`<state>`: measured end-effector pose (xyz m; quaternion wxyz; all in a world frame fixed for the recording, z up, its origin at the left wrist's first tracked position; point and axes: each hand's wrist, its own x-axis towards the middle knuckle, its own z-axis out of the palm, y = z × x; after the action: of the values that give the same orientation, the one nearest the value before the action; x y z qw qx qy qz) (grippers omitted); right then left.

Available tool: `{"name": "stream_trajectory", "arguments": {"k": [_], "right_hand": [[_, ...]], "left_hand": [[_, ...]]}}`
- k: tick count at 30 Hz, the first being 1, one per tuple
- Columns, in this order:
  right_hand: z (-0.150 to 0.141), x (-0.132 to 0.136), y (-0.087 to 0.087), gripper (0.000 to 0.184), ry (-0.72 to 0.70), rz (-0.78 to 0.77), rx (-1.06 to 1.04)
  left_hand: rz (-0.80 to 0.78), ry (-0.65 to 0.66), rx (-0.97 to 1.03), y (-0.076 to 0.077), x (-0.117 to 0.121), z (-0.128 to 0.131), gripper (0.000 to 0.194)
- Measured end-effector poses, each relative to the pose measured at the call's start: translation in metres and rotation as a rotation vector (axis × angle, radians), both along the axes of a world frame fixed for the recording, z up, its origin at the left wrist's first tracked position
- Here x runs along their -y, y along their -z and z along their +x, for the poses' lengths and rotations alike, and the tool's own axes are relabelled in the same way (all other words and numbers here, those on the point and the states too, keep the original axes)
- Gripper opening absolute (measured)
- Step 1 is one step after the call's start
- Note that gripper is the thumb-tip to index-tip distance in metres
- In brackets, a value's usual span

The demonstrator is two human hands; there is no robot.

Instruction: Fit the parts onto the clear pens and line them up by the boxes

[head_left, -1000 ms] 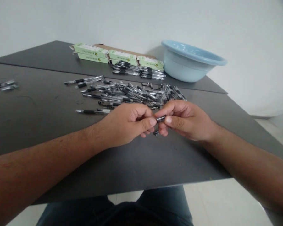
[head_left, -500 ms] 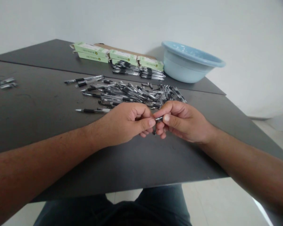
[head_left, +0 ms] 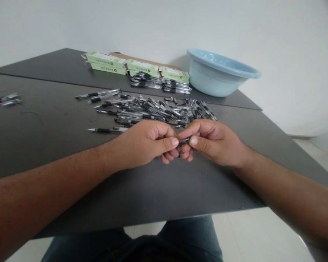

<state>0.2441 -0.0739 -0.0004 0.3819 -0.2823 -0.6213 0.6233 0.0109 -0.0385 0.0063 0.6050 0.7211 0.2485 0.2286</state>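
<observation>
Between my two hands is a pen (head_left: 184, 141), of which only a short dark, shiny stretch shows; the rest is hidden by fingers. My left hand (head_left: 153, 143) pinches one end between thumb and curled fingers. The thumb and forefinger of my right hand (head_left: 214, 142) are closed on the other end. A small dark tip pokes out below, between the lower fingers; I cannot tell what it belongs to. Just beyond the hands spreads a loose heap of clear pens with black grips (head_left: 144, 109). One uncapped pen (head_left: 102, 130) lies beside my left wrist.
Stacked bundles of pens (head_left: 177, 86) sit before green-and-white boxes (head_left: 106, 67) at the back. A light blue basin (head_left: 215, 78) stands at the back right. A few small pen parts (head_left: 8, 99) lie far left on the dark table (head_left: 153, 196).
The two hands have drawn very slightly apart, baring a little more of the pen between them. The view has shifted slightly; the things on the table stay put.
</observation>
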Motion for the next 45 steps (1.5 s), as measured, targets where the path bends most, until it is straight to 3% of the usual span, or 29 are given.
{"name": "stream_trajectory", "arguments": {"k": [28, 36, 45], "right_hand": [[-0.0045, 0.0014, 0.0021, 0.021, 0.012, -0.001, -0.003], [-0.0075, 0.0026, 0.0024, 0.022, 0.048, 0.01, 0.014], [-0.0074, 0.0026, 0.0009, 0.015, 0.011, 0.178, 0.03]], "left_hand": [[0.081, -0.012, -0.029, 0.0017, 0.0013, 0.0009, 0.019], [0.019, 0.015, -0.014, 0.0019, 0.003, 0.0025, 0.016], [-0.014, 0.028, -0.023, 0.0017, 0.0011, 0.0014, 0.014]]}}
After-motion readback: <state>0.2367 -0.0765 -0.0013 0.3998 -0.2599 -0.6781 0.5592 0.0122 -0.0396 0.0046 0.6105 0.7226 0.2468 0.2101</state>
